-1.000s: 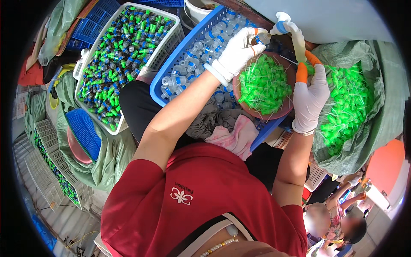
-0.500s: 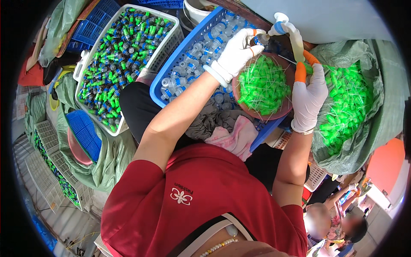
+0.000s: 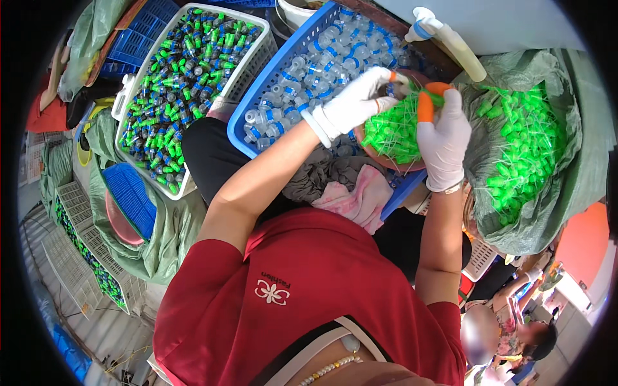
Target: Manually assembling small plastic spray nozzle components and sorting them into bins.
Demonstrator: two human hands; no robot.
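Note:
My left hand [image 3: 360,103], in a white glove with orange finger covers, is closed round a small dark-filled bottle [image 3: 391,91]. Gloved the same way, my right hand [image 3: 444,141] pinches a green cap [image 3: 435,100] close to the bottle's mouth; whether they touch is hidden by the fingers. Under both hands sits a round reddish bowl [image 3: 376,156] of green caps with thin white sticks. Beyond the bowl, a clear squeeze bottle [image 3: 462,53] with a white top [image 3: 421,27] leans on its side.
A blue basket [image 3: 239,128] holds many clear small bottles with blue bands. Left of it, a white basket [image 3: 270,48] is full of dark, green-capped bottles. At right lies a green sack [image 3: 560,193] of green caps. Cloths [image 3: 351,199] lie near my lap. Another person [image 3: 508,334] works at lower right.
My left hand has moved the small bottle away from the squeeze bottle's top, toward me and right. My right hand has come left, bringing the green cap to the bottle.

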